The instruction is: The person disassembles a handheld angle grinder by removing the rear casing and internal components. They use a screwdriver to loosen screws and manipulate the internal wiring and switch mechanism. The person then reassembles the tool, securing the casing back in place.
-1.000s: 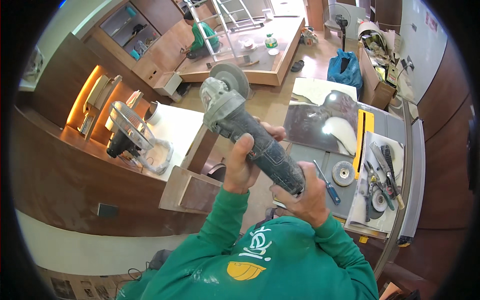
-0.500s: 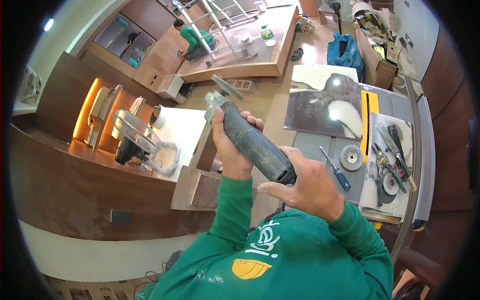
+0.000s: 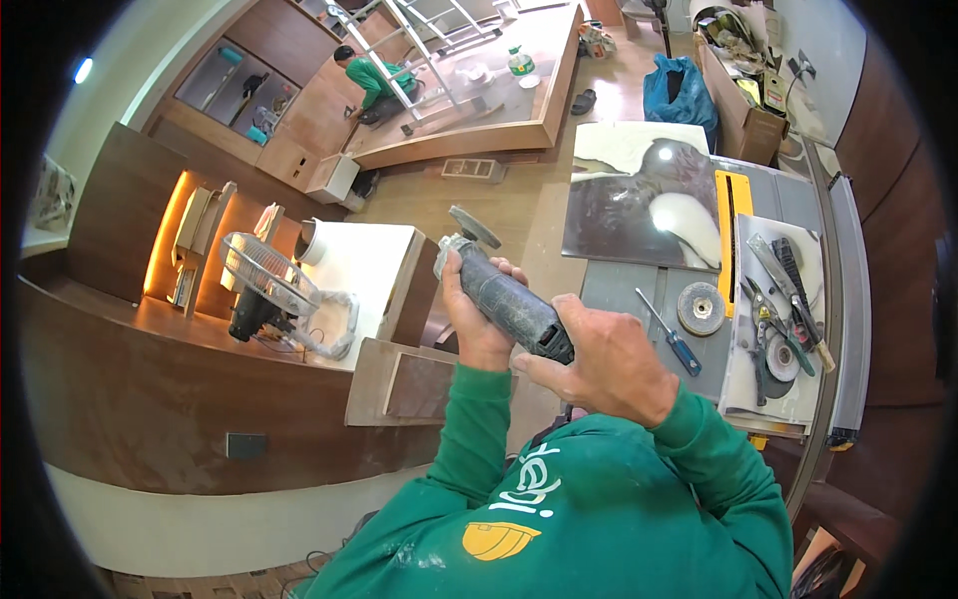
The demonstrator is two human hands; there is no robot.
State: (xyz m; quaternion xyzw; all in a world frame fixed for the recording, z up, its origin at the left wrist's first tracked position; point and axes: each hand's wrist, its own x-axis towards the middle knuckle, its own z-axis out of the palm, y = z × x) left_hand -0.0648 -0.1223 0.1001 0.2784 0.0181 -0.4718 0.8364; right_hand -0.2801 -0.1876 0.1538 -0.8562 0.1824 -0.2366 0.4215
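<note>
A dusty black angle grinder (image 3: 511, 305) is held in front of my chest, tilted with its head pointing up and to the left. The disc (image 3: 475, 227) on that head faces away from me. My left hand (image 3: 479, 329) is closed around the body just below the head. At the rear end, my right hand (image 3: 621, 361) grips the housing between thumb and fingers. To the right, on a grey work table (image 3: 624, 290), lie a round abrasive wheel (image 3: 701, 308) and a blue-handled screwdriver (image 3: 682, 349). My right hand is nearest to the screwdriver.
A glossy dark-and-white panel (image 3: 619, 225) lies on the table beside a yellow strip (image 3: 731, 225). Pliers (image 3: 766, 317) and other hand tools cover a board at right. A fan (image 3: 269, 280) stands left. Further off, a person (image 3: 374, 82) crouches behind a ladder (image 3: 429, 60).
The grinder has tipped, its head dropping lower and shifting slightly right. Both hands have kept hold of it. The surroundings have shifted a little in view.
</note>
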